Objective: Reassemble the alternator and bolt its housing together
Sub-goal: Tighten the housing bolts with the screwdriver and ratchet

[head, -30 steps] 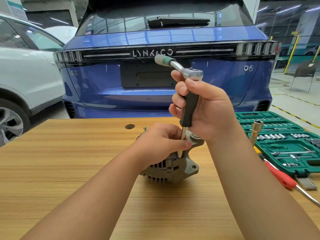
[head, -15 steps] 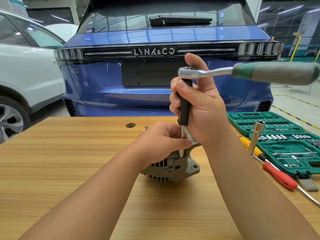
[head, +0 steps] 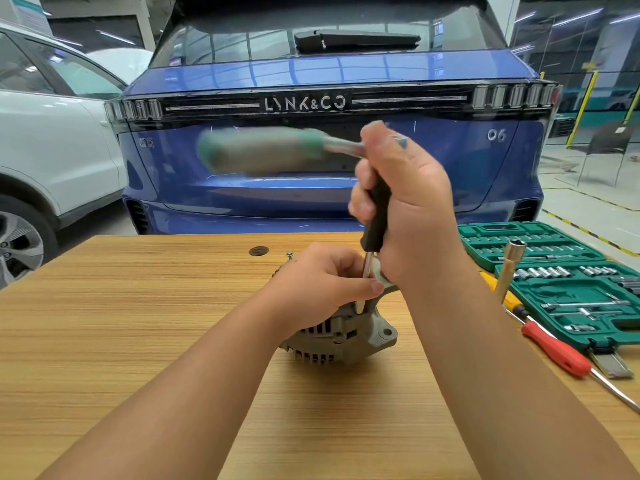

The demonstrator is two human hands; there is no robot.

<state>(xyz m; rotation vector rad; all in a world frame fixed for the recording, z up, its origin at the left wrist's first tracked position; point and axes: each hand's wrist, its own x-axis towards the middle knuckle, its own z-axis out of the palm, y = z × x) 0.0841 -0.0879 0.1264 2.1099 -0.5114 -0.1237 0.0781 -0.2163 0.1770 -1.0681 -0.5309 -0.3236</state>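
Observation:
A grey alternator [head: 341, 336] stands on the wooden table [head: 138, 323]. My left hand [head: 323, 277] grips its top and steadies the thin metal shaft of a black extension bar [head: 375, 216] that stands upright on the housing. My right hand [head: 412, 206] is wrapped round the black bar. On top of the bar sits a ratchet whose green handle [head: 263, 150] is blurred with motion and points left. The bolt under the bar's tip is hidden.
An open green socket set [head: 568, 282] lies at the right, with a long socket [head: 509, 268] standing upright and a red-handled screwdriver [head: 557, 348] beside it. A small bolt [head: 289, 254] lies behind the alternator. A blue car stands beyond the table's far edge.
The ratchet handle has swung round from pointing right to pointing left. Both hands and the alternator stay in place.

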